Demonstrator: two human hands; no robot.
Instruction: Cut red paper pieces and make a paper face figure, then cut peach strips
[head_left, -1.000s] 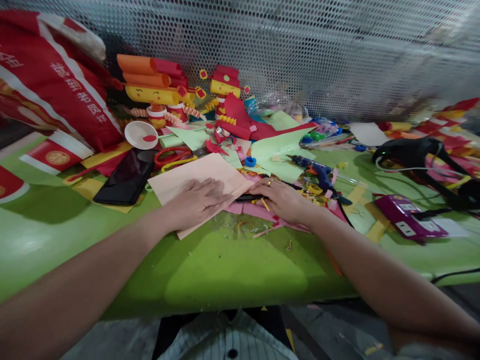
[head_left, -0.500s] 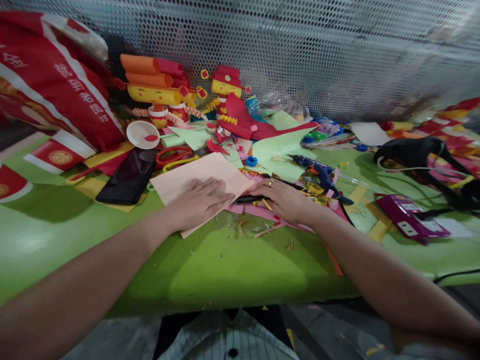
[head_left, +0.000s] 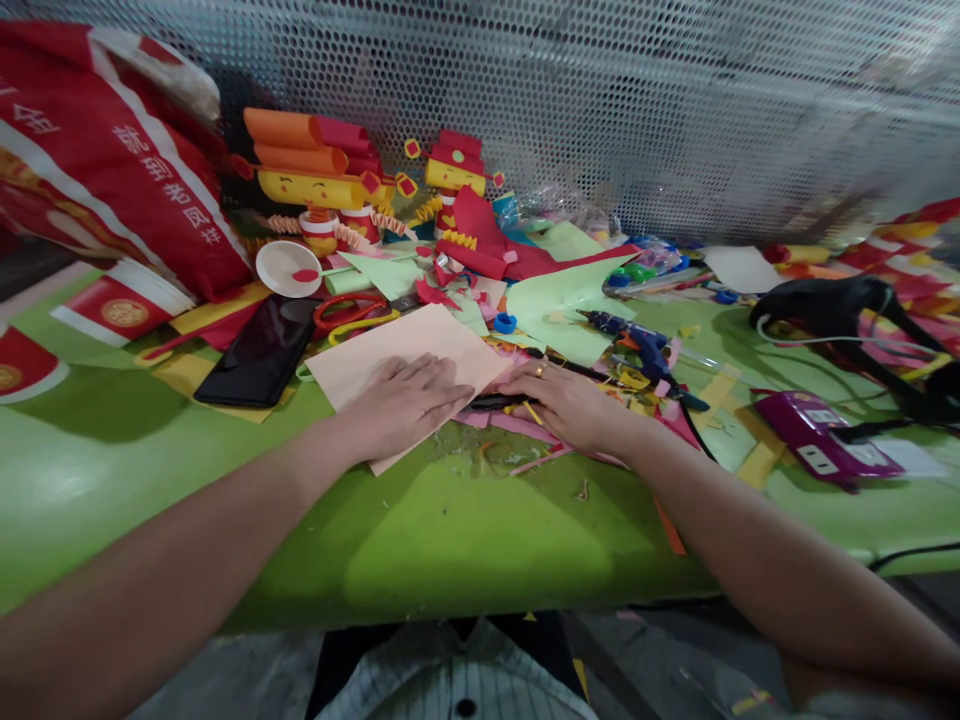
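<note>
Peach paper point(head_left: 367, 350) is lying on the tabletop point(head_left: 465, 545) under the left hand point(head_left: 405, 405), its fingers resting flat; the right hand point(head_left: 566, 400) is resting by the paper's right corner, pinch unclear. Seeming light and easily creased, it is probably favouring edge holds.

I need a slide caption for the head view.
Left hand flat on a peach paper sheet, right hand at its corner, near scissors, smartphone and glue gun.

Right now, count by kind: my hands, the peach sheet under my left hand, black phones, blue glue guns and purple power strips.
Left hand and right hand: 2
Peach sheet: 1
Black phone: 1
Blue glue gun: 1
Purple power strip: 1
Total: 6
</note>
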